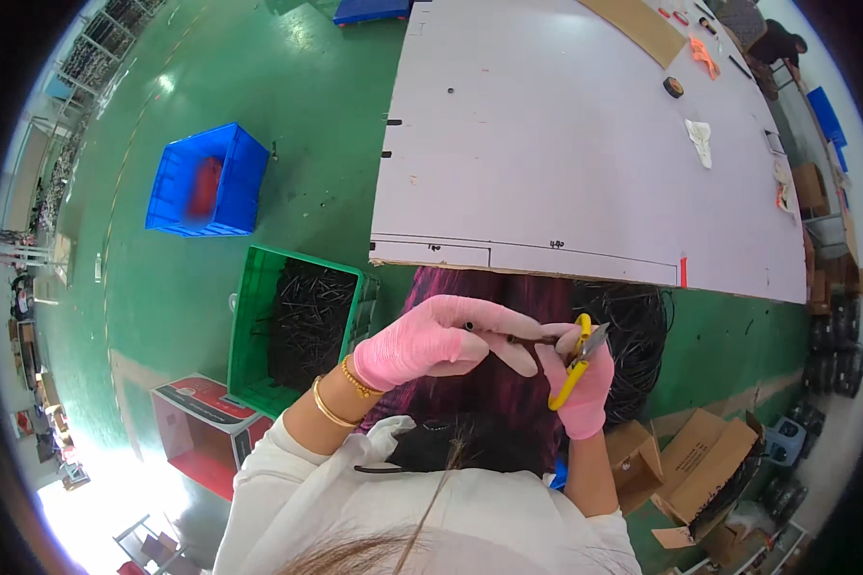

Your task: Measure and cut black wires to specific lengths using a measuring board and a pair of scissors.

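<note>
Both my hands wear pink gloves with paler fingers and meet just below the table's front edge. My left hand is closed around a thin black tube; a dark open tube end also shows by its thumb, though I cannot tell whether it is the same piece. In my right hand sits a pair of yellow-handled snips, blades pointing up and right. The right fingertips touch the tube's other end. Behind the right hand, a bundle of long black tubing hangs beside my lap.
A white table with drawn lines and a red mark spreads ahead. Left of me, a green crate holds many short black pieces. Beyond it stands a blue crate. Cardboard boxes lie at right. Tape rests on the table.
</note>
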`<state>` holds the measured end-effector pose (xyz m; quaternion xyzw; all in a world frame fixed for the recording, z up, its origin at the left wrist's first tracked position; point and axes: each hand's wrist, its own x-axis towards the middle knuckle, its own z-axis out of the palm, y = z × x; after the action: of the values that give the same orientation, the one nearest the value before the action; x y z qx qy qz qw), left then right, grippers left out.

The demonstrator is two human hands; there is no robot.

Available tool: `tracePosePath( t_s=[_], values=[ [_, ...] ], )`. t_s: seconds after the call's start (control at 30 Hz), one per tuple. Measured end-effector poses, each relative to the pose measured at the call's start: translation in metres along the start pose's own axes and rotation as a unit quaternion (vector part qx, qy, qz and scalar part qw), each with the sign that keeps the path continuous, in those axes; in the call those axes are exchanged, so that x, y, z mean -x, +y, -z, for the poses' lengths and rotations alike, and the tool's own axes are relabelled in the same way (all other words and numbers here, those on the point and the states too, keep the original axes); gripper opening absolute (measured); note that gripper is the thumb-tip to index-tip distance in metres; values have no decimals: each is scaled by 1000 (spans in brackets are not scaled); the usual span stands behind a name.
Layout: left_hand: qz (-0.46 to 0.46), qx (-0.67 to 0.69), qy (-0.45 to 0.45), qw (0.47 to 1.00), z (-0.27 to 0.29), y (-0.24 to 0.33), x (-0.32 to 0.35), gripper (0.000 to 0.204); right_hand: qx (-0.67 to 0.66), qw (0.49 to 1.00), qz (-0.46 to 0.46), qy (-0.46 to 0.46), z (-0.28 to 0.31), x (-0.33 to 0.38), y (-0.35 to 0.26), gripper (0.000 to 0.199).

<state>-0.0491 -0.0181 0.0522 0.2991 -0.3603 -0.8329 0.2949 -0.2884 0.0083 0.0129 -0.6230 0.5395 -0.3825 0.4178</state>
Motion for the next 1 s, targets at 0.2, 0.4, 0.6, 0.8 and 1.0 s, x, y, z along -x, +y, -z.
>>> tracePosePath(
  t_s=[0.2,0.4,0.6,0.8,1.0],
  values=[
    [-36,44,-14,998,2,-3,9,62,-36,999,-9,12,-8,1,-1,30],
    [-63,71,-18,995,7,-8,16,61,-38,999,-26,11,-15,3,3,29],
    [-87,81,-3,993,13,-6,31,59,-45,998,-35,4,-24,-1,-9,28],
    [-117,-109,208,965,33,-13,84,30,9,1000,-27,-1,-28,-4,-9,29],
    [180,-473,513,693,106,-66,168,25,-3,999,-28,-23,-35,-11,-23,34]
  ],
)
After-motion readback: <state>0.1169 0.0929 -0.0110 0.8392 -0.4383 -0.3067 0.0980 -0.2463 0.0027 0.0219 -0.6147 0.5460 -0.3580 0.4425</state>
